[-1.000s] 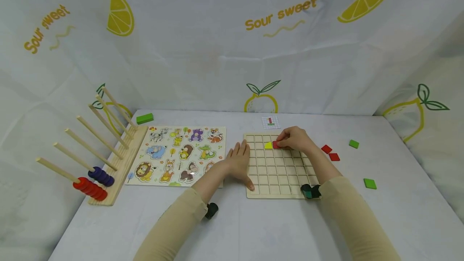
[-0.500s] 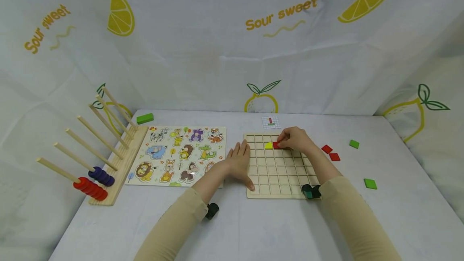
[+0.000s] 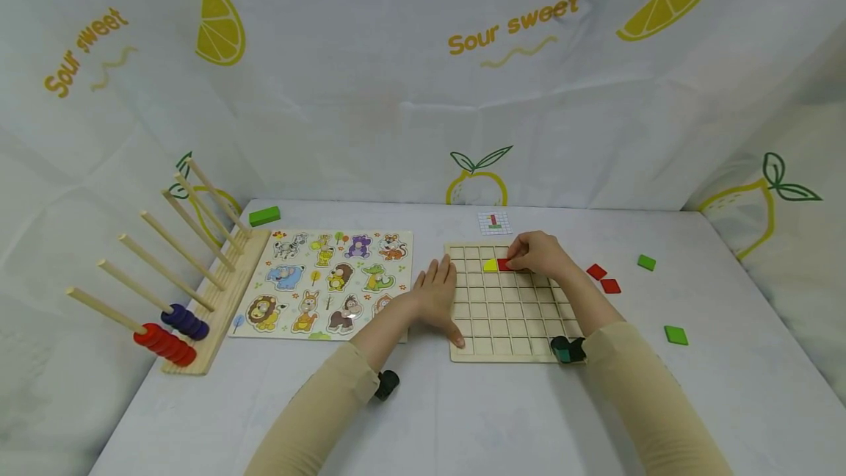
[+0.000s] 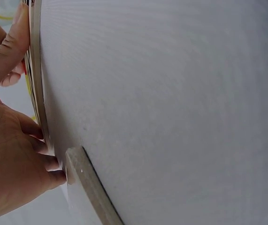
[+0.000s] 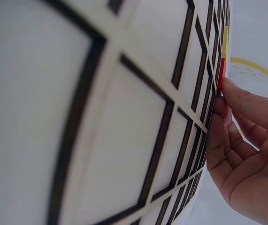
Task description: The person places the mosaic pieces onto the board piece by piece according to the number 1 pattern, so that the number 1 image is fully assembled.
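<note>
A wooden grid board lies on the table in the head view. My left hand rests along its left edge, fingers straight and spread, thumb at the near left corner. In the left wrist view that hand touches the board's side. My right hand is over the far part of the board and pinches a red square tile. Beside this tile, to its left, a yellow piece with a curved edge sits in a cell. In the right wrist view, the thumb is at the red tile's edge.
Right of the board lie two red tiles and two green tiles. A small pattern card is behind the board. To the left are an animal puzzle, a peg stand with red and blue rings, and a green block.
</note>
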The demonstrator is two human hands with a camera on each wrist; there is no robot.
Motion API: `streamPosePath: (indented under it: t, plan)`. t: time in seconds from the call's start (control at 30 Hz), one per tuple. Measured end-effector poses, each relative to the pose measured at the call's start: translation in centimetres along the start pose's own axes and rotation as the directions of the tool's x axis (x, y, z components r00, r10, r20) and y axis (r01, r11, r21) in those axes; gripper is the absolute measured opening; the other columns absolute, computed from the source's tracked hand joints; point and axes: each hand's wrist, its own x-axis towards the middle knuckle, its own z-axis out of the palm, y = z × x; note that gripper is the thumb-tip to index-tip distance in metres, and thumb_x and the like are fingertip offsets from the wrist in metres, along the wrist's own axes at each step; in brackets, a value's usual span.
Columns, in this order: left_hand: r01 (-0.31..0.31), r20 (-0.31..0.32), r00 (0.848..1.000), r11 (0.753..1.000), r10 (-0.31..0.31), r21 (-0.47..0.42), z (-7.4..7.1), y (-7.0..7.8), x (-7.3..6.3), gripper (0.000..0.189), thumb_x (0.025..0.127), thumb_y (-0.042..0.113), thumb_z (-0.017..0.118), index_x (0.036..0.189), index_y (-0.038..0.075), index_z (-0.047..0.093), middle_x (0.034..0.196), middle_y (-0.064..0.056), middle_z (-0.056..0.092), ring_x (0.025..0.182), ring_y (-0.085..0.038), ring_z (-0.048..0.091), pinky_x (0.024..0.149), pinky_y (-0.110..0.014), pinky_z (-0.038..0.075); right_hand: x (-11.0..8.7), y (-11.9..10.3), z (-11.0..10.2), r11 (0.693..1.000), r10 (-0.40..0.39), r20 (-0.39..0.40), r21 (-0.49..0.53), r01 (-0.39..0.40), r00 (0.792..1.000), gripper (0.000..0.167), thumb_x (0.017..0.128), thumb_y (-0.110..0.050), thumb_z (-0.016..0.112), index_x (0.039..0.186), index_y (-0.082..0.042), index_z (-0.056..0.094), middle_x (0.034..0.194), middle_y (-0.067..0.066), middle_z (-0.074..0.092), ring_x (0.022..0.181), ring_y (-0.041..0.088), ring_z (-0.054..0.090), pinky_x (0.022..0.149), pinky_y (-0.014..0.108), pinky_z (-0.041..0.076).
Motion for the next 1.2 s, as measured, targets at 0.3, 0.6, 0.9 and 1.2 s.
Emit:
streamPosePath:
  t: [0.3, 0.6, 0.9, 1.2]
  plan:
    - [0.002, 0.001, 1.000, 1.000, -0.002, -0.002, 0.0, 0.0, 0.0, 0.142, 0.064, 0.056, 0.087, 0.158, 0.001, -0.004, 0.167, -0.016, -0.015, 0.156, -0.035, -0.009, 0.128, -0.050, 0.008, -0.3, -0.5, -0.2, 1.000, 0.003, 0.009, -0.010, -0.003, 1.000, 0.014, 0.089, -0.016, 0.071, 0.091, -0.004, 0.064, 0.076, 0.003, 0.061, 0.073, 0.018, 0.052, 0.065, 0.026, 0.043]
    - [0.001, 0.007, 1.000, 1.000, -0.001, -0.016, 0.0, -0.1, 0.0, 0.142, 0.065, 0.055, 0.088, 0.158, 0.001, -0.005, 0.167, -0.015, -0.016, 0.156, -0.035, -0.011, 0.128, -0.051, 0.006, -0.3, -0.6, -1.0, 1.000, -0.021, 0.024, 0.012, 0.021, 0.999, 0.015, 0.092, -0.018, 0.067, 0.093, -0.003, 0.064, 0.086, 0.010, 0.071, 0.074, 0.019, 0.066, 0.067, 0.025, 0.049]
    - [0.005, 0.008, 1.000, 1.000, -0.005, -0.024, -0.1, 0.0, -0.1, 0.142, 0.064, 0.054, 0.088, 0.158, 0.002, -0.005, 0.167, -0.015, -0.016, 0.156, -0.034, -0.011, 0.128, -0.050, 0.005, -0.9, -0.4, -2.6, 0.999, -0.007, -0.002, 0.040, 0.007, 1.000, 0.020, 0.094, -0.021, 0.066, 0.095, -0.002, 0.061, 0.086, 0.011, 0.069, 0.080, 0.022, 0.069, 0.074, 0.033, 0.059]
    - [0.005, 0.007, 1.000, 0.999, -0.005, -0.033, -0.1, 0.1, -0.2, 0.141, 0.065, 0.053, 0.089, 0.158, 0.001, -0.004, 0.167, -0.015, -0.015, 0.156, -0.034, -0.010, 0.128, -0.050, 0.005, -1.5, 0.5, -4.5, 0.999, 0.027, -0.032, 0.045, -0.026, 0.999, 0.025, 0.095, -0.025, 0.066, 0.096, -0.001, 0.061, 0.089, 0.015, 0.070, 0.082, 0.027, 0.071, 0.078, 0.039, 0.060]
